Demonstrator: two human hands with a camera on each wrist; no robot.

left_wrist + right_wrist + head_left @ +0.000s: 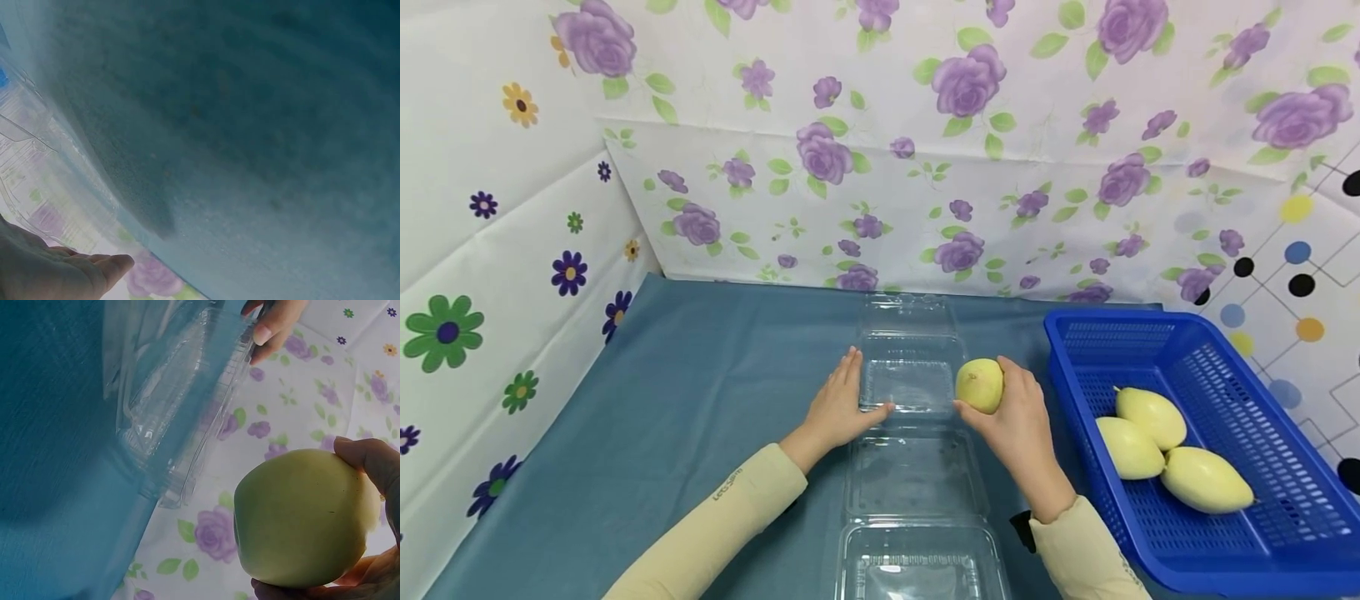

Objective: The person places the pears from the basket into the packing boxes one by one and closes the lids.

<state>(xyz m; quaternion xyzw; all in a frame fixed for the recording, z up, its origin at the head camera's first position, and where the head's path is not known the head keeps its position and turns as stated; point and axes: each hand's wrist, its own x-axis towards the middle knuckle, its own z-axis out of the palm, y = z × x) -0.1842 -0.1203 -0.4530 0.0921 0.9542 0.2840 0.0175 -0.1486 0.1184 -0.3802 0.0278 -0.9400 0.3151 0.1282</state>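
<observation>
My right hand (1022,421) grips a pale yellow-green melon (980,385) just right of the far clear plastic clamshell box (910,367). In the right wrist view the melon (306,519) sits between thumb and fingers, apart from the box (181,394). My left hand (837,410) rests at the box's left side, fingers straight and thumb spread along its front edge. The box is open, its lid lying towards the back wall. In the left wrist view only part of the left hand (62,272) shows, beside the clear plastic.
A second open clamshell box (925,533) lies nearer, in line with the first. On the right, a blue plastic basket (1285,467) holds several pale melons (1206,481). Blue cloth (722,400) covers the table; flowered sheets (895,167) hang behind and at the left.
</observation>
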